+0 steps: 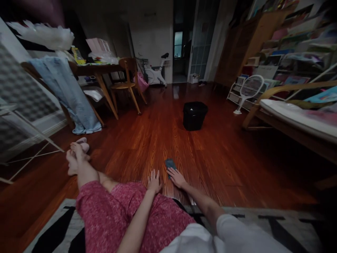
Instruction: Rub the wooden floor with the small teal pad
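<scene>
My left hand (154, 181) lies palm down on the wooden floor beside my leg, its fingers spread and nothing in them. Just right of it, my right hand (177, 176) rests with outstretched fingers over the near part of a small blue-grey cloth (170, 163). The cloth lies flat on the floor, partly covered by those fingers; its exact kind is too small to make out. Both of my arms reach forward over the red patterned trousers (110, 214) on my bent legs.
Ahead stands a black lidded bin (195, 116). Jeans (65, 91) hang over a chair by the table (97, 70) at left; pink slippers (83, 144) lie near my feet. At right are a white racket-shaped object (251, 88) and a wooden-armed seat (292, 112). A patterned rug (263, 212) lies under me.
</scene>
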